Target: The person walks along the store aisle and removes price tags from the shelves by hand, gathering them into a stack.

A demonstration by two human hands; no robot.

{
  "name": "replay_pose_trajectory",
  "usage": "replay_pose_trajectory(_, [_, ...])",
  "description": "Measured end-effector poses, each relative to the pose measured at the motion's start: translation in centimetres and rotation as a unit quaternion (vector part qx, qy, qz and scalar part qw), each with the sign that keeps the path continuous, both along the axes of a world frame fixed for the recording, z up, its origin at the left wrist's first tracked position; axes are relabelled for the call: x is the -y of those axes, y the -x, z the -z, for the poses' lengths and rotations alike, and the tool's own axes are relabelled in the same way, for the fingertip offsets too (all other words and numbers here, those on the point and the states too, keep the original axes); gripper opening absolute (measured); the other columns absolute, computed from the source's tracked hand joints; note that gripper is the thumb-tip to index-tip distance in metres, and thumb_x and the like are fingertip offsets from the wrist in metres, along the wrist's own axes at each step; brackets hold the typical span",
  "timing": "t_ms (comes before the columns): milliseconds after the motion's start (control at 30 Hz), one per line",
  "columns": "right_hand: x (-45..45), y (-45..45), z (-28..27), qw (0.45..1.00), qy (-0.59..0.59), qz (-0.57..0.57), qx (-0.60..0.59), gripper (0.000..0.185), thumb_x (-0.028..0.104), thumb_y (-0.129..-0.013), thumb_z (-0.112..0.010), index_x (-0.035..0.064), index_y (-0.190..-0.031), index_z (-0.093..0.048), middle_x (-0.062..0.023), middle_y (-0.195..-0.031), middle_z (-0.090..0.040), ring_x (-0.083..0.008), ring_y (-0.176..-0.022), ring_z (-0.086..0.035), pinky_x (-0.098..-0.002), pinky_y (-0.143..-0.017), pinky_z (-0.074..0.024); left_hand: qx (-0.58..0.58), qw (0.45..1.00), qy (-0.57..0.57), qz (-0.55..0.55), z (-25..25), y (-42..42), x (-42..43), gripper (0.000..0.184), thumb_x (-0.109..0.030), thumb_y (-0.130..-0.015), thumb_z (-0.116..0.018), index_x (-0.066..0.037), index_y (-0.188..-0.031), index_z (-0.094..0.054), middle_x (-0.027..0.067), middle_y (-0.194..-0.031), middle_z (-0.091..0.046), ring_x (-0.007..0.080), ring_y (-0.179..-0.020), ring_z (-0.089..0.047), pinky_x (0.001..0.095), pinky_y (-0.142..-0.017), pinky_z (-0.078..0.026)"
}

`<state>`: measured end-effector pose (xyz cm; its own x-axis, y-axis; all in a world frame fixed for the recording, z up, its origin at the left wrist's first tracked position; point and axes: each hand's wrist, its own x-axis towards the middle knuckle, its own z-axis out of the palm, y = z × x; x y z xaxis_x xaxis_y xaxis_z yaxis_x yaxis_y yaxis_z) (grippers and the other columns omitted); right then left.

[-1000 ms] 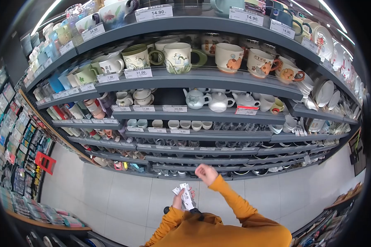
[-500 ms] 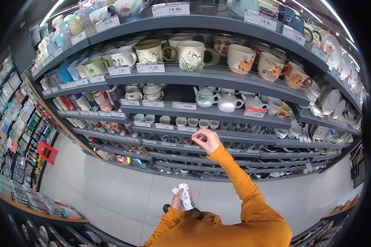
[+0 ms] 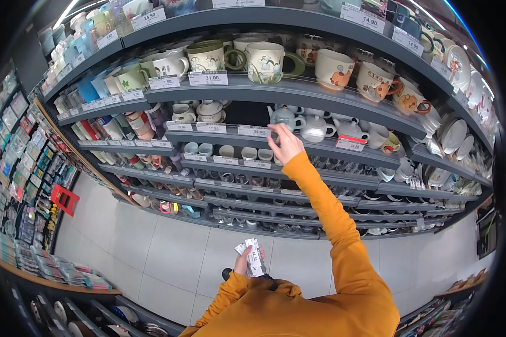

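My right hand (image 3: 287, 144) is raised to the teapot shelf, thumb and curled fingers at the right end of a white price label (image 3: 253, 131) on the shelf edge. The thumb sits low and the fingertips high around that end. Behind the fingers stands a pale blue teapot (image 3: 287, 116), with a white teapot (image 3: 317, 128) to its right. Low in front of my body, my left hand (image 3: 242, 263) holds several white price labels (image 3: 254, 256), fanned out, one reading 44.50.
Above, a shelf holds a flowered mug (image 3: 264, 63) and a mug with an orange animal (image 3: 333, 69). White teaware (image 3: 210, 112) stands left of the teapots, with small cups (image 3: 226, 151) below. A red stool (image 3: 65, 200) stands on the tiled floor (image 3: 168, 247) at left.
My right hand has risen from the cup and glass shelves to the label below the teapots. My left hand keeps the labels low. The camera view has shifted slightly.
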<state>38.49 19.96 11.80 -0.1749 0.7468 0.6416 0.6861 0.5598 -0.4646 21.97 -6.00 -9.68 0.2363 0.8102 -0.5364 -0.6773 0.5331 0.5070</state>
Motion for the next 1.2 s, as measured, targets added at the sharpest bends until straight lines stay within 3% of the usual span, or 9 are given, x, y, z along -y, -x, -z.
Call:
replay_pose_trajectory(33, [-0.4, 0.2, 0.1, 0.999, 0.028, -0.003, 0.018, 0.029, 0.022, -0.087, -0.058, 0.0105, -0.113, -0.054, -0.0051, -0.092, -0.057, -0.0297, -0.072, -0.063, -0.0405, -0.064, -0.0507, 0.002, 1.0, -0.008, 0.004, 0.2, 0.0, 0.0, 0.04, -0.031, -0.093, -0.05, 0.001, -0.115, -0.056, 0.0122, -0.095, -0.064, 0.0205, -0.084, -0.064, 0.0312, -0.076, -0.053])
replay_pose_trajectory(333, [-3.1, 1.1, -1.1, 0.991, 0.1, 0.07, 0.05, 0.014, 0.023, -0.084, -0.062, 0.0109, -0.087, -0.067, -0.0124, -0.072, -0.067, -0.0331, -0.071, -0.064, -0.0436, -0.065, -0.05, -0.014, 1.0, 0.005, 0.004, -0.3, 0.2, 0.0, 0.04, -0.032, -0.094, -0.047, 0.0, -0.115, -0.057, 0.01, -0.089, -0.063, 0.0181, -0.078, -0.063, 0.0297, -0.07, -0.052])
replay_pose_trajectory(467, [-2.4, 0.4, -2.2, 0.997, 0.056, 0.052, -0.01, 0.015, 0.026, -0.084, -0.064, 0.0112, -0.086, -0.066, -0.0084, -0.062, -0.062, -0.0316, -0.063, -0.061, -0.0388, -0.058, -0.0481, 0.003, 1.0, 0.0, 0.0, 0.6, 0.6, -0.1, 0.039, -0.032, -0.094, -0.047, -0.001, -0.115, -0.056, 0.0094, -0.088, -0.063, 0.0179, -0.076, -0.062, 0.0295, -0.069, -0.052])
replay_pose_trajectory(567, [0.6, 0.0, -1.4, 0.988, 0.104, -0.015, -0.11, 0.016, 0.022, -0.086, -0.062, 0.0067, -0.082, -0.064, -0.0035, -0.06, -0.06, -0.0166, -0.055, -0.056, -0.0302, -0.053, -0.0442, -0.013, 1.0, -0.008, -0.008, 1.0, 0.7, -0.3, 0.044, -0.04, -0.094, -0.046, -0.002, -0.114, -0.057, 0.0092, -0.086, -0.063, 0.0179, -0.074, -0.062, 0.0298, -0.067, -0.052])
replay_pose_trajectory(700, [7.3, 0.1, 8.2, 0.906, 0.261, -0.224, -0.247, 0.01, 0.012, -0.086, -0.063, 0.0029, -0.083, -0.061, 0.0031, -0.069, -0.055, -0.004, -0.064, -0.047, -0.0205, -0.058, -0.0416, 0.014, 0.998, 0.021, -0.063, -1.4, 0.7, -0.8, 0.061, -0.058, -0.092, -0.039, -0.003, -0.109, -0.057, 0.0086, -0.082, -0.061, 0.0176, -0.071, -0.061, 0.0306, -0.062, -0.053])
replay_pose_trajectory(800, [14.4, 0.7, 14.9, 0.8, 0.489, -0.185, -0.297, 0.014, 0.019, -0.088, -0.065, 0.0074, -0.082, -0.061, 0.0062, -0.063, -0.054, -0.0008, -0.055, -0.046, -0.0179, -0.05, -0.036, 0.04, 0.996, -0.004, -0.076, -0.8, 1.3, -1.3, 0.064, -0.061, -0.091, -0.037, -0.003, -0.107, -0.058, 0.0084, -0.082, -0.062, 0.0182, -0.07, -0.061, 0.0302, -0.062, -0.052])
replay_pose_trajectory(967, [22.5, 1.4, 19.7, 0.745, 0.568, -0.179, -0.301, 0.022, 0.026, -0.09, -0.063, 0.0072, -0.08, -0.06, 0.0057, -0.062, -0.053, -0.0025, -0.054, -0.043, -0.0208, -0.049, -0.0343, -0.045, 0.995, -0.046, -0.077, -0.1, 0.4, -1.7, 0.04, -0.033, -0.096, -0.047, -0.008, -0.127, -0.047, 0.0092, -0.098, -0.061, 0.0174, -0.077, -0.061, 0.0297, -0.067, -0.053])
replay_pose_trajectory(1033, [23.4, 0.9, 20.0, 0.731, 0.57, -0.207, -0.313, 0.025, 0.029, -0.09, -0.063, 0.0066, -0.08, -0.06, 0.005, -0.061, -0.053, -0.0038, -0.054, -0.044, -0.022, -0.05, -0.0352, -0.043, 0.995, -0.052, -0.073, 0.0, 0.1, -1.6, 0.05, -0.012, -0.094, -0.049, -0.017, -0.141, -0.033, 0.011, -0.109, -0.059, 0.0186, -0.085, -0.061, 0.0314, -0.07, -0.054])
replay_pose_trajectory(1200, [19.4, -1.8, 18.4, 0.843, 0.492, -0.159, -0.148, 0.031, 0.033, -0.09, -0.061, 0.0032, -0.082, -0.062, -0.0014, -0.063, -0.056, -0.0075, -0.057, -0.05, -0.0254, -0.053, -0.0412, -0.029, 0.996, -0.052, -0.066, -1.4, -0.7, -0.9, 0.051, -0.008, -0.092, -0.049, -0.017, -0.14, -0.033, 0.0122, -0.106, -0.059, 0.0229, -0.085, -0.062, 0.0357, -0.07, -0.055])
